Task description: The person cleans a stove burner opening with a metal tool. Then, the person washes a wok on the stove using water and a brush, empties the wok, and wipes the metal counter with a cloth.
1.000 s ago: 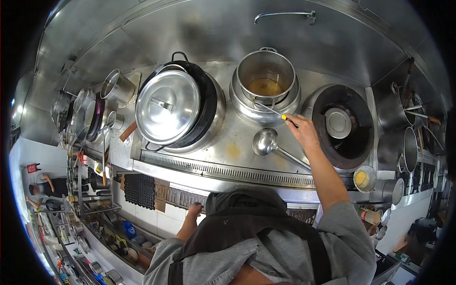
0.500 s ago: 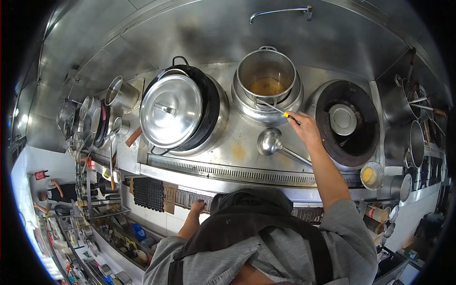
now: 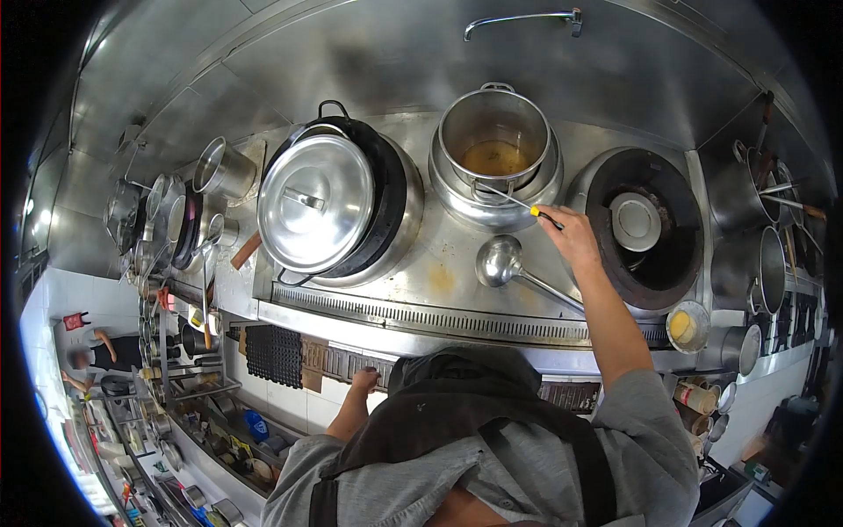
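Observation:
My right hand point(image 3: 572, 237) is closed round the yellow-and-black handle of a long tool with a thin metal shaft point(image 3: 505, 197), which looks like a screwdriver. Its far end reaches the near loop handle of a tall steel pot point(image 3: 537, 132); whether it touches the handle I cannot tell. Brownish-yellow liquid point(image 3: 496, 159) lies in the bottom of that pot. Left of my right hand, a steel ladle point(image 3: 499, 261) rests on the stove top, its handle passing under my forearm. My left hand point(image 3: 364, 381) is curled closed beside my apron, below the counter edge; its inside is hidden.
A large wok with a steel lid point(image 3: 307, 202) stands left on the stove point(image 3: 421, 250). To the right is a dark burner ring point(image 3: 606, 189) with a round metal piece inside. A bowl point(image 3: 688, 327) with something yellow sits at the right front. A tap point(image 3: 522, 19) projects above.
My right hand and the tool have shifted slightly right and down. The left hand stays almost where it was, and the pot and ladle look unmoved.

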Available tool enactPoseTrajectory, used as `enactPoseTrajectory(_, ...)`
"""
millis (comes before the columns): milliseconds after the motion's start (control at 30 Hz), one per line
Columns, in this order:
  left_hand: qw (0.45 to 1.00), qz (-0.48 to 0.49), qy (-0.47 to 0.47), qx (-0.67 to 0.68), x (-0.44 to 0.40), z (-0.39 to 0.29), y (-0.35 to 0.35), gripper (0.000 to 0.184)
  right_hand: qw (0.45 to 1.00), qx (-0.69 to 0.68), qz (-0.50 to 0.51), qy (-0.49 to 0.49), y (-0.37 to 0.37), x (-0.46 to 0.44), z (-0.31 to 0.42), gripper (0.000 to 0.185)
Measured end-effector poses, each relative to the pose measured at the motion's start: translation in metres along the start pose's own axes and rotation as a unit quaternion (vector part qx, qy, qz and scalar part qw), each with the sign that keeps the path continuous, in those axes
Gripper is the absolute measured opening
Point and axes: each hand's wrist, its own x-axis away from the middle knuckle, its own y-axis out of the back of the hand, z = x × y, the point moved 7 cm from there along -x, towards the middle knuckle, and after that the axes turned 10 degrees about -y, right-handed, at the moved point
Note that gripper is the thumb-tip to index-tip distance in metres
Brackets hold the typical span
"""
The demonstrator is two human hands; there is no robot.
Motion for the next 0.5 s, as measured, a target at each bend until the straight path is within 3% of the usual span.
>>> enactPoseTrajectory(100, 0.998, 0.03, -0.008, 0.049, -0.001, 0.002, -0.006, 0.032, 0.999, 0.03, 0.03, -0.018, -0.002, -0.003, 0.005, 0.024)
enactPoseTrajectory(200, 0.999, 0.018, -0.041, 0.003, -0.001, -0.005, -0.003, 0.033, 0.999, -0.004, 0.029, 0.017, -0.003, 0.0, 0.005, 0.024)
enactPoseTrajectory(333, 0.999, 0.018, 0.009, 0.042, 0.0, 0.008, -0.009, 0.034, 0.999, 0.011, 0.026, -0.031, 0.002, -0.007, 0.0, 0.024)
enactPoseTrajectory(433, 1.0, 0.023, -0.005, 0.013, -0.001, 0.011, -0.008, 0.035, 0.999, 0.052, 0.005, 0.013, 0.007, -0.01, 0.004, 0.024)
enactPoseTrajectory(500, 0.998, 0.034, -0.041, 0.03, -0.002, 0.013, -0.01, 0.036, 0.998, 0.029, 0.041, -0.029, 0.008, -0.009, 0.002, 0.024)
